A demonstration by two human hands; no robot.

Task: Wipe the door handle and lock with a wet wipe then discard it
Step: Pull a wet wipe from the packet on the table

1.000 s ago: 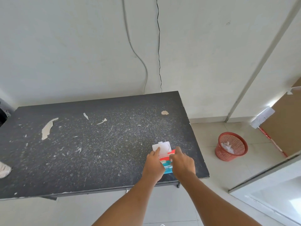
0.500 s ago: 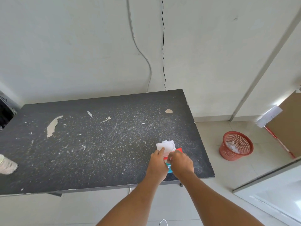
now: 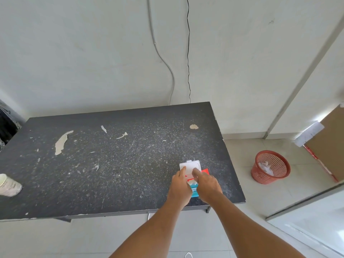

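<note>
Head view: my left grip (image 3: 179, 187) pins wipe pack (image 3: 192, 165); right grip (image 3: 207, 185) state unclear; hasty pull could tear wipe (image 3: 191, 182)

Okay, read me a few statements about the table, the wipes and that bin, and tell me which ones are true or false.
1. The white lid of the wipes pack is flipped open. True.
2. The red basket stands on the table. False: it stands on the floor, to the right of the table.
3. The left hand and the right hand are both on the wipes pack. True.
4. The red basket is empty. False: white waste lies inside it.
5. A pale cup is at the table's left edge. True.
</note>
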